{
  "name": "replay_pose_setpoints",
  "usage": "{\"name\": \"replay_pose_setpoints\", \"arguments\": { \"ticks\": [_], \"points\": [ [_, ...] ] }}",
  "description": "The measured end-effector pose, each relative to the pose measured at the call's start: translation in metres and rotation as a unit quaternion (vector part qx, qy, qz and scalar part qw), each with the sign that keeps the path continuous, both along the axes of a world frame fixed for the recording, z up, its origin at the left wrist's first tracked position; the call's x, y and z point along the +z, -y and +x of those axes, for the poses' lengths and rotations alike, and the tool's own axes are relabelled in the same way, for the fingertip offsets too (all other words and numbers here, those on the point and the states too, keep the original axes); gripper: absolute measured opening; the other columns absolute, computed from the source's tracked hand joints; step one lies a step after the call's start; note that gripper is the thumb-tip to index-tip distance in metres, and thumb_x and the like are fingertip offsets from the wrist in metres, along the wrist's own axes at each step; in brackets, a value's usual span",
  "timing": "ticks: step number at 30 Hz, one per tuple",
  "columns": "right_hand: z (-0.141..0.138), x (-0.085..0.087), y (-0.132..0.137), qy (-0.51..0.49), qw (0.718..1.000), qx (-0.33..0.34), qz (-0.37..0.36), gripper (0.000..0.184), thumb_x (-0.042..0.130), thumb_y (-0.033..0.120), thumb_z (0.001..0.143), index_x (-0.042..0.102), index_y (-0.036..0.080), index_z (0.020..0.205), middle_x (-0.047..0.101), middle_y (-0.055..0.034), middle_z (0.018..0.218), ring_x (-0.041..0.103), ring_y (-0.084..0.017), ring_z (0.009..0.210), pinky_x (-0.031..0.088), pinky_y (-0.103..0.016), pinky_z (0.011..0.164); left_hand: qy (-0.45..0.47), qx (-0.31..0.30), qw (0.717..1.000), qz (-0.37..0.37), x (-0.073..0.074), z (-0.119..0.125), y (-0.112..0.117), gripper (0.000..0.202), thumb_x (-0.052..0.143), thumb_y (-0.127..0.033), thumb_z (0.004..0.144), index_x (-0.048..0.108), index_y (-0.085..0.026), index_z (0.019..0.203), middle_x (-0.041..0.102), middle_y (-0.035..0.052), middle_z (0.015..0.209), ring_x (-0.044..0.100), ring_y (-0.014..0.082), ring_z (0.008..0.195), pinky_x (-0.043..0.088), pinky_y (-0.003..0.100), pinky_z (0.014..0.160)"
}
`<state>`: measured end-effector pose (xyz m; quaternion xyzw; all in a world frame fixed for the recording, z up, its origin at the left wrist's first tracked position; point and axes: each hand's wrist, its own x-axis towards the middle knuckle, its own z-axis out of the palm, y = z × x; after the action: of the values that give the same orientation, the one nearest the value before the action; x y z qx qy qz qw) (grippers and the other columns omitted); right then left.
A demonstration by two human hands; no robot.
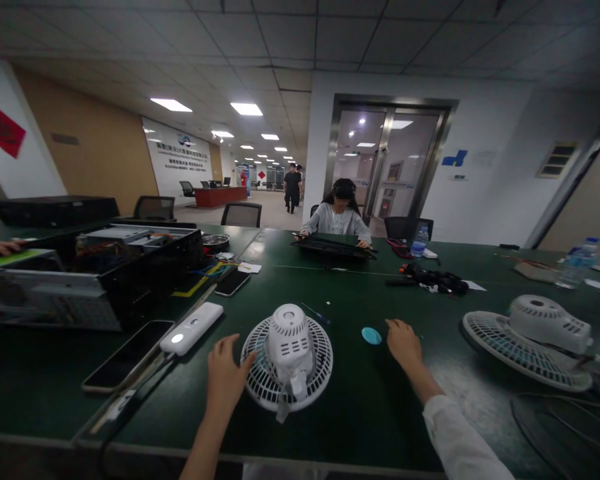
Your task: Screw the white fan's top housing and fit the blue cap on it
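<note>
A white fan head (290, 337) lies face down on its round grille (321, 370) in front of me, its motor housing pointing up. My left hand (226, 373) is at the grille's left edge, fingers apart and the thumb at the rim. To the right of the fan, my right hand (404, 343) is low over the table with its fingers bent together; whatever is under the fingertips is hidden. Just left of those fingers lies a light-blue disc (371, 336). A small screwdriver (317, 314) rests behind the fan, near a tiny white piece (329, 303).
Another fan head (545, 327) with a cable lies at right. On the left are a phone (127, 355), a white power strip (193, 328), another phone (233, 283) and an opened computer case (150, 267). Across the table sits a person (337, 217) holding a dark panel (333, 248).
</note>
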<state>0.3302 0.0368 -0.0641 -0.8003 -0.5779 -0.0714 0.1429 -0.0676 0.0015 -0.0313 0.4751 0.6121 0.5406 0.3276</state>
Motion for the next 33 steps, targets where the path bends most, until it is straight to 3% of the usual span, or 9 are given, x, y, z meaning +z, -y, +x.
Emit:
{"name": "replay_pose_setpoints", "arguments": {
  "ticks": [2,4,8,11,16,19,21,27,33],
  "points": [
    [0.013,-0.004,0.002,0.0,1.0,-0.006,-0.02,0.03,0.05,0.031,0.087,0.052,0.018,0.113,0.053,-0.0078,0.117,0.055,-0.019,0.098,0.047,-0.041,0.081,-0.023,0.016,0.999,0.042,0.01,0.01,0.007,0.051,0.063,-0.041,0.059,0.053,-0.017,0.104,0.048,0.0127,0.123,0.034,0.0339,0.125,0.021,0.052,0.107],
    [0.021,-0.007,0.004,-0.004,0.999,0.004,-0.039,0.03,0.051,0.031,0.087,0.052,0.017,0.113,0.054,-0.0077,0.115,0.056,-0.019,0.096,0.048,-0.04,0.08,-0.052,-0.019,0.995,0.088,0.022,0.026,0.014,0.049,0.054,-0.042,0.073,0.047,-0.017,0.114,0.048,0.012,0.124,0.041,0.0286,0.121,0.028,0.047,0.104],
    [0.027,-0.009,0.007,-0.014,0.998,0.019,-0.062,0.028,0.05,0.031,0.087,0.053,0.017,0.111,0.055,-0.0072,0.113,0.056,-0.018,0.095,0.048,-0.039,0.08,-0.085,-0.11,0.982,0.127,0.042,0.06,0.012,0.061,0.06,-0.037,0.071,0.038,-0.018,0.125,0.043,0.0122,0.131,0.039,0.0283,0.124,0.027,0.048,0.105],
    [0.026,-0.005,0.011,-0.025,0.997,0.024,-0.063,0.027,0.05,0.031,0.087,0.054,0.017,0.11,0.056,-0.0068,0.111,0.057,-0.018,0.093,0.049,-0.038,0.078,-0.142,-0.151,0.969,0.135,0.045,0.07,0.001,0.066,0.066,-0.029,0.066,0.038,-0.02,0.125,0.038,0.0119,0.134,0.035,0.0314,0.126,0.028,0.052,0.103],
    [0.011,0.015,0.014,-0.063,0.997,0.029,-0.017,0.019,0.051,0.029,0.087,0.058,0.016,0.099,0.06,-0.0048,0.1,0.058,-0.015,0.084,0.049,-0.035,0.074,-0.149,-0.154,0.969,0.124,0.038,0.065,-0.001,0.064,0.062,-0.022,0.067,0.035,-0.02,0.125,0.038,0.0112,0.132,0.036,0.0289,0.124,0.031,0.05,0.102],
    [-0.018,0.038,0.012,-0.1,0.991,0.072,0.056,0.011,0.053,0.021,0.082,0.061,0.015,0.079,0.063,-0.0063,0.086,0.06,-0.018,0.077,0.048,-0.036,0.075,-0.14,-0.158,0.97,0.122,0.035,0.062,0.004,0.066,0.062,-0.022,0.067,0.033,-0.021,0.125,0.037,0.0106,0.133,0.034,0.0285,0.125,0.029,0.049,0.104],
    [-0.047,0.057,0.013,-0.135,0.976,0.136,0.101,0.009,0.055,0.021,0.077,0.062,0.017,0.077,0.065,-0.0068,0.083,0.062,-0.02,0.075,0.049,-0.035,0.073,-0.137,-0.156,0.971,0.12,0.034,0.062,0.005,0.066,0.063,-0.022,0.067,0.033,-0.021,0.125,0.037,0.0105,0.133,0.034,0.0289,0.125,0.029,0.049,0.103],
    [-0.151,0.112,0.031,-0.211,0.885,0.383,0.158,0.013,0.053,0.029,0.079,0.063,0.019,0.082,0.066,-0.0054,0.088,0.062,-0.018,0.082,0.051,-0.03,0.073,-0.137,-0.146,0.967,0.157,0.03,0.063,0.004,0.065,0.063,-0.018,0.065,0.034,-0.021,0.124,0.04,0.0103,0.129,0.036,0.0291,0.123,0.028,0.05,0.103],
    [-0.202,0.125,0.036,-0.203,0.829,0.501,0.142,0.01,0.054,0.015,0.078,0.061,0.02,0.075,0.067,-0.0021,0.079,0.062,-0.014,0.074,0.05,-0.027,0.071,-0.135,-0.156,0.959,0.193,0.025,0.06,0.003,0.062,0.061,-0.018,0.067,0.033,-0.019,0.122,0.041,0.0115,0.127,0.037,0.0274,0.122,0.028,0.049,0.103]
  ]
}}
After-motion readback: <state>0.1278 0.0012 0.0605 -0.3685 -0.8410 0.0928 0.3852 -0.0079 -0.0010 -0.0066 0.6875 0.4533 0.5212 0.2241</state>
